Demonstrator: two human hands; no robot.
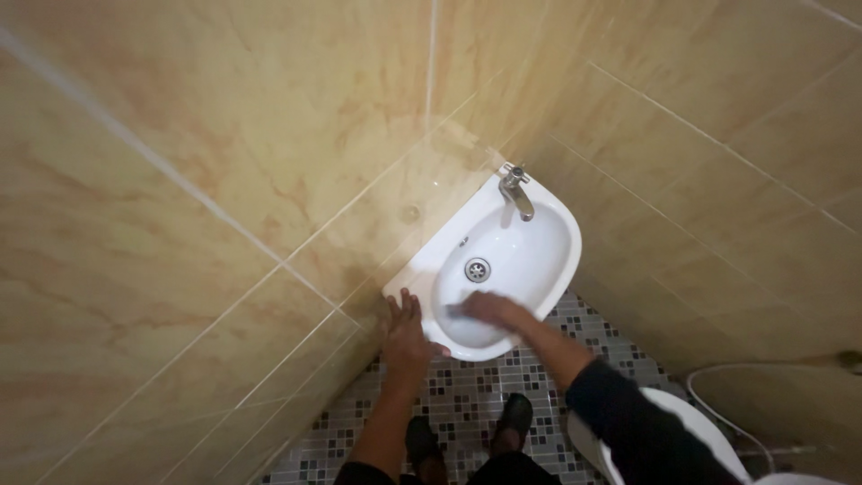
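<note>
**Wiping inside a small corner sink**

Nearest to the camera, at the bottom of the frame, two dark shoes [467, 433] stand on a floor of small mosaic tiles [467, 382], and a dark sleeve [633, 422] covers the right forearm. Just above them, in the middle of the frame, a small white sink [548, 235] is fixed to the beige tiled wall [224, 180], with a metal tap [516, 190] at its upper end and a round drain [477, 268] in the bowl.

The left hand [406, 330] lies flat and open, fingers spread, on the near left rim of the sink; it holds nothing and seems to support the body. The right hand [489, 308] is inside the bowl, at its near side, below the drain. It looks blurred, and something small and dark is at its fingertips; I cannot tell what it is, or how tightly the hand closes on it.

In my judgement, the step in hand is rubbing the inner wall of the bowl. The next move calls for steady pressure along the curved surface while the left hand stays firm. At the lower right, part of a white toilet [691, 422] and a thin hose [718, 382] are visible.
</note>
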